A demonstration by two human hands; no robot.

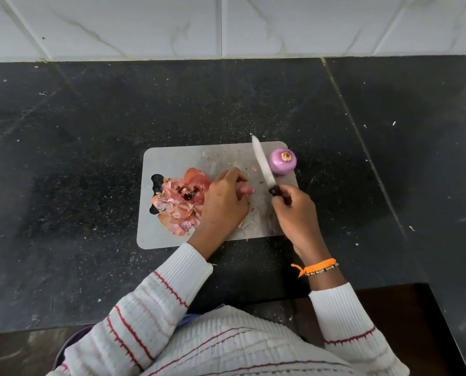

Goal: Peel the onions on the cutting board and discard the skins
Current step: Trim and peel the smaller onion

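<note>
**Second onion under the hand, knife raised**

Head view. Dark speckled counter (90, 158) across the middle of the frame, pale marble-veined wall tiles (226, 25) along the top, white scraps scattered over the stone. Grey cutting board (177, 158) at centre, lying flat, its cut-out handle at the left edge.

Heaped on the left half of the board: pink and papery onion skins (180, 199), gathered in one pile, probably kept together for one sweep to the bin; not yet discarded. Parked at the upper right corner of the board: a peeled onion (283, 161), purple and smooth, cut end up, well apart from the pile, likely set aside as done.

Left hand (226, 202) at the board's centre, just right of the skins, fingers curled down over a second onion (245, 189), mostly hidden, only a pink sliver showing past the knuckles. Gripped so, seemingly, to steady it for trimming or for lifting the skin.

Right hand (294, 210) lower right of the board, closed tight round the dark handle of a knife (264, 166), blade slanting up and left, passing just left of the peeled onion, apparently lifted off the board, tip reaching past its upper edge. Orange thread bracelet (316, 267) on that wrist; white striped sleeves (155, 308) at the bottom of the frame.
</note>
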